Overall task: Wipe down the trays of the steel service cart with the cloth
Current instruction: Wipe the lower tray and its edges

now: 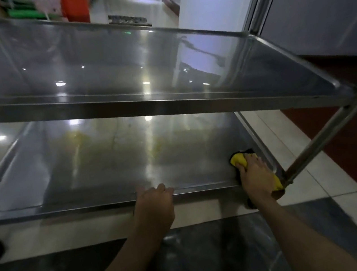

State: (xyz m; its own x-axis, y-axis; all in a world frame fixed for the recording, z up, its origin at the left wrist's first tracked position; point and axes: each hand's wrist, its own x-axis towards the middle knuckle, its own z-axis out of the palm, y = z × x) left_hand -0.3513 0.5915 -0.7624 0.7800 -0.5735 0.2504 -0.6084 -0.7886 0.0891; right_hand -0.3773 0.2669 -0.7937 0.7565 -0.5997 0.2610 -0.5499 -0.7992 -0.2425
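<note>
Fingers (251,159) of our right hand (256,176) curl around the yellow cloth (239,160), gripping it and pressing it onto the lower tray (107,166) at that tray's near right corner, in the lower right of the frame. Our left hand (154,204) sits at the lower centre, its fingers (161,188) hooked over the near rim of the same tray, gripping the edge.

We go on by size. The steel service cart (191,107) fills most of the frame. Its upper tray (94,62) spans the upper half, a wide shallow steel pan with a raised rim, its surface mirroring ceiling lights. The lower tray lies beneath it, across the middle of the frame, with faint yellowish smears on its far part. A round steel leg (336,123) runs diagonally along the right side, from the upper tray's corner down to the lower tray's corner, just beside our right hand.

Below the cart we see the tiled floor (293,151), pale at the right and dark along the bottom of the frame. At the upper left, beyond the cart, stand a red bin (75,4) and something green (24,13) beside it; we cannot tell what the green thing is. Part of the cloth shows again below our right wrist, near the leg's foot.
</note>
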